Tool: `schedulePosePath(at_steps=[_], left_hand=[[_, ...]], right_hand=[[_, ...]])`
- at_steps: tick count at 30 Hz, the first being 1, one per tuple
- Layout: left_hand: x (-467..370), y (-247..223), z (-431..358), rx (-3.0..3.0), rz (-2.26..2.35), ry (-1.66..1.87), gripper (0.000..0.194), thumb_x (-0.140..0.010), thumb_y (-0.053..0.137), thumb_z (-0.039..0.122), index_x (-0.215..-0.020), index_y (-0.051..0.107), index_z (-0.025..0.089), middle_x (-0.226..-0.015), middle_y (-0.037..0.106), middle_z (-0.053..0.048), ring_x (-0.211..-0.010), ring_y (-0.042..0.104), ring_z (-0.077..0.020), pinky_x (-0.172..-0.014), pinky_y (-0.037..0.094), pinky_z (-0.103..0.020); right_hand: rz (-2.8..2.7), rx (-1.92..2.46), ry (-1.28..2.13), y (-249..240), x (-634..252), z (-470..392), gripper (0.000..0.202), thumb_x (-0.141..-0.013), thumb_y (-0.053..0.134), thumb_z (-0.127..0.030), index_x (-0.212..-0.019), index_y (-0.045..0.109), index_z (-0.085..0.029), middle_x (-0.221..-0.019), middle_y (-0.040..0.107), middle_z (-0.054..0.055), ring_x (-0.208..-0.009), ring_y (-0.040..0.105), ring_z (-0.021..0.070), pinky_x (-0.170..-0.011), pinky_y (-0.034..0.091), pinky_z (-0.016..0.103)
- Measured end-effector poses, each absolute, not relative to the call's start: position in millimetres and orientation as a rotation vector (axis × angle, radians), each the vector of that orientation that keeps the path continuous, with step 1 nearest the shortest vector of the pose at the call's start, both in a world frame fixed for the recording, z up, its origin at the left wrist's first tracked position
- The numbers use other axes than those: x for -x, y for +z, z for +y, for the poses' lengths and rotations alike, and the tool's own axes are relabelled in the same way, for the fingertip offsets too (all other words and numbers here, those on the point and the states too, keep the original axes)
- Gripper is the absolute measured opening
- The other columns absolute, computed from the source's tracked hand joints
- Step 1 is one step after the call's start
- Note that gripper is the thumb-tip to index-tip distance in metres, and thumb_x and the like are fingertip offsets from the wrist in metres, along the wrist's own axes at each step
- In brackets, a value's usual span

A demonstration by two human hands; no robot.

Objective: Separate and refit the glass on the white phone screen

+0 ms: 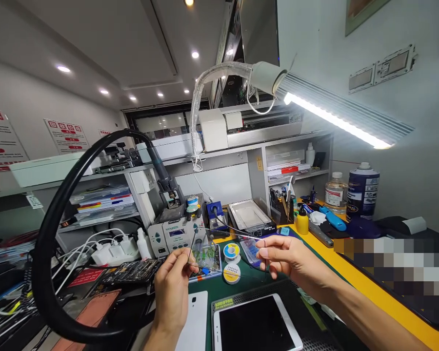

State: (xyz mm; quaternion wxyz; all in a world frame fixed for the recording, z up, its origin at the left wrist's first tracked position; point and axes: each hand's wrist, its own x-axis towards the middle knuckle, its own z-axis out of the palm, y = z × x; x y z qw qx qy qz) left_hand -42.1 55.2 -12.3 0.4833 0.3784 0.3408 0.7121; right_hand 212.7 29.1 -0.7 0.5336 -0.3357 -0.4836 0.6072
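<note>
My left hand is raised over the bench with its fingers pinched on one side of a thin, dark-edged frame. On the opposite side, my right hand pinches the same frame between thumb and fingers. The frame is see-through, tilted, and held above the work mat. Beneath my hands a white tablet with a black screen lies on a dark perforated pad. To its left is a white panel with a small camera hole, partly behind my left wrist.
A black hose loops across the left side. Behind my hands stand a rework station, solder spools and a parts tray. Bottles and a spray can stand at the right. A bright lamp hangs overhead.
</note>
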Motion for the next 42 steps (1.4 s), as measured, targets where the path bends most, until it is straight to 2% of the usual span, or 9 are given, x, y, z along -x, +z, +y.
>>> schedulePosePath(at_steps=[7,16,20,26,30,33,36,38,42], left_hand=[[43.1,-14.0,56.8,-0.966,0.8,1.707,0.026,-0.075,0.078,0.031,-0.063,0.06,0.017,-0.063,0.052,0.003,-0.06,0.045,-0.0111,-0.056,0.042,-0.023],[45.0,-7.5,51.8,-0.935,0.793,1.706,0.02,-0.075,0.076,0.027,-0.073,0.058,0.018,-0.064,0.051,0.005,-0.058,0.045,-0.01,-0.054,0.041,-0.023],[50.9,-2.2,52.5,-0.916,0.828,1.749,0.018,-0.074,0.074,0.022,-0.073,0.057,0.019,-0.063,0.049,0.006,-0.056,0.044,-0.0091,-0.054,0.04,-0.022],[66.1,1.1,57.4,-1.077,0.907,1.844,0.011,-0.075,0.071,0.025,-0.072,0.063,0.019,-0.065,0.054,0.004,-0.059,0.049,-0.0109,-0.058,0.041,-0.024],[79.6,-0.8,36.8,-1.371,1.033,1.705,0.011,-0.076,0.075,0.028,-0.077,0.071,0.018,-0.07,0.064,-0.001,-0.068,0.057,-0.0161,-0.068,0.045,-0.028],[89.0,-5.6,10.5,-1.635,1.116,1.491,0.023,-0.067,0.083,0.026,-0.088,0.078,0.018,-0.089,0.072,-0.009,-0.088,0.064,-0.0256,-0.081,0.047,-0.03],[93.2,-15.5,-8.7,-2.135,1.178,1.141,0.056,-0.059,0.088,0.031,-0.113,0.076,0.026,-0.116,0.07,-0.011,-0.109,0.062,-0.0331,-0.096,0.047,-0.035],[92.0,-23.4,-13.9,-2.267,1.127,1.003,0.075,-0.053,0.091,0.034,-0.124,0.071,0.029,-0.126,0.067,-0.011,-0.116,0.059,-0.037,-0.102,0.046,-0.04],[85.1,-32.5,-13.4,-2.417,1.069,0.859,0.078,-0.059,0.086,0.027,-0.133,0.061,0.029,-0.131,0.064,-0.01,-0.122,0.056,-0.0358,-0.107,0.046,-0.05]], right_hand=[[-1.059,0.777,1.587,0.1,-213.6,28.8,0.03,-0.07,0.089,-0.028,-0.09,0.074,-0.013,-0.078,0.067,0.003,-0.067,0.062,0.0119,-0.053,0.048,0.019],[-1.02,0.817,1.652,-3.1,-211.7,31.6,0.027,-0.069,0.089,-0.028,-0.085,0.073,-0.014,-0.073,0.066,0.002,-0.061,0.059,0.0111,-0.051,0.048,0.019],[-1.012,0.812,1.663,-1.7,-213.9,30.3,0.023,-0.073,0.086,-0.026,-0.088,0.074,-0.013,-0.069,0.065,0.001,-0.059,0.057,0.0098,-0.052,0.047,0.019],[-0.967,0.87,1.637,-1.8,-225.1,36.9,0.016,-0.074,0.082,-0.021,-0.087,0.077,-0.012,-0.073,0.067,0.002,-0.058,0.056,0.0091,-0.053,0.049,0.019],[-0.937,0.959,1.636,-10.7,-232.1,29.0,0.012,-0.074,0.082,-0.017,-0.085,0.077,-0.014,-0.079,0.07,0.003,-0.065,0.062,0.011,-0.059,0.053,0.019],[-0.944,1.016,1.68,-18.2,-234.9,12.0,0.014,-0.074,0.083,-0.019,-0.084,0.076,-0.013,-0.076,0.068,0.005,-0.064,0.063,0.0137,-0.057,0.054,0.021],[-0.924,1.062,1.736,-23.2,-235.8,-5.6,0.014,-0.077,0.083,-0.023,-0.082,0.075,-0.013,-0.076,0.067,0.006,-0.065,0.063,0.0142,-0.057,0.054,0.022],[-0.913,1.074,1.763,-24.9,-235.3,-13.2,0.014,-0.079,0.081,-0.024,-0.082,0.074,-0.013,-0.077,0.066,0.006,-0.066,0.061,0.0138,-0.059,0.053,0.022],[-0.91,1.102,1.807,-25.9,-233.0,-18.1,0.015,-0.084,0.078,-0.026,-0.086,0.073,-0.012,-0.077,0.064,0.004,-0.067,0.059,0.0128,-0.063,0.051,0.023]])
